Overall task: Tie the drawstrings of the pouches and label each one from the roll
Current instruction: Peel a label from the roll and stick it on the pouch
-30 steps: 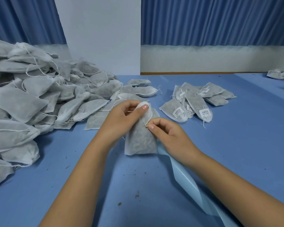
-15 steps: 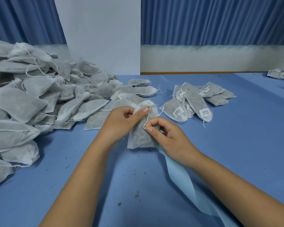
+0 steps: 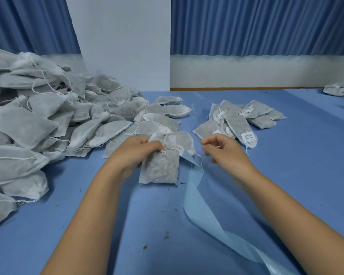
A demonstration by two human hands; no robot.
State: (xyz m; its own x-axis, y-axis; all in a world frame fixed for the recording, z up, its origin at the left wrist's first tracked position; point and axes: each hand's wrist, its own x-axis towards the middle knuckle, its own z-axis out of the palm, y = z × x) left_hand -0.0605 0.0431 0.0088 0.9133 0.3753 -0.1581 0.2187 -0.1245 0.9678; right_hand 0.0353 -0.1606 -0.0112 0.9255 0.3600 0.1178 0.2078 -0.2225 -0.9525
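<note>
A grey-white mesh pouch [image 3: 161,167] filled with dark herbs lies on the blue table [image 3: 296,155] in front of me. My left hand [image 3: 137,151] grips its gathered neck, where a white drawstring [image 3: 168,149] is wound and knotted. My right hand [image 3: 222,149] is to the right of the pouch, thumb and forefinger pinched together on the thin string end, which trails down below it. A pale blue label backing strip [image 3: 205,211] curls from under the pouch toward the lower right.
A big heap of unlabelled pouches [image 3: 48,120] fills the left side. Several labelled pouches [image 3: 236,122] lie behind my right hand. More pouches [image 3: 342,90] sit at the far right edge. Dark crumbs dot the table near me.
The pouch neck has been cinched and the string wrapped round it. My right hand has pulled away to the right with the string; my left hand moved down onto the neck.
</note>
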